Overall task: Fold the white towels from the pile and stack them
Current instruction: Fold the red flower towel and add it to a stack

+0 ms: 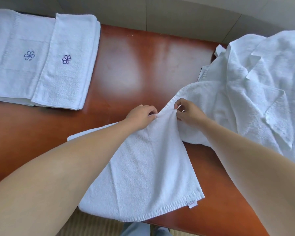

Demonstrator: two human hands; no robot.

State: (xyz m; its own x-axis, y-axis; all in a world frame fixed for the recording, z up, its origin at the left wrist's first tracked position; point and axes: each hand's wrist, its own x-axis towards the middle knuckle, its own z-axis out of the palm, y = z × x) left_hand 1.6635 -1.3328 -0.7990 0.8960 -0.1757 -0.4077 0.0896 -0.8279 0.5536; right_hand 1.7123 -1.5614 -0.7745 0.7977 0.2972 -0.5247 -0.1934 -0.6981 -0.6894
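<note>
Folded towels [65, 62] stacked far left; unfolded pile [262, 86] remains right. Left hand [140, 116] and right hand [188, 113] pinch the far edge of one towel [143, 167] at near centre, fold pending.

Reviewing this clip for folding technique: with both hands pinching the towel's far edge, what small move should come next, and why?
Probably slide the hands apart along the edge. The left hand and right hand pinch the towel close together, so the cloth bunches between them, and its right part still lies against the pile. Spreading it should flatten it on the table for folding.
</note>
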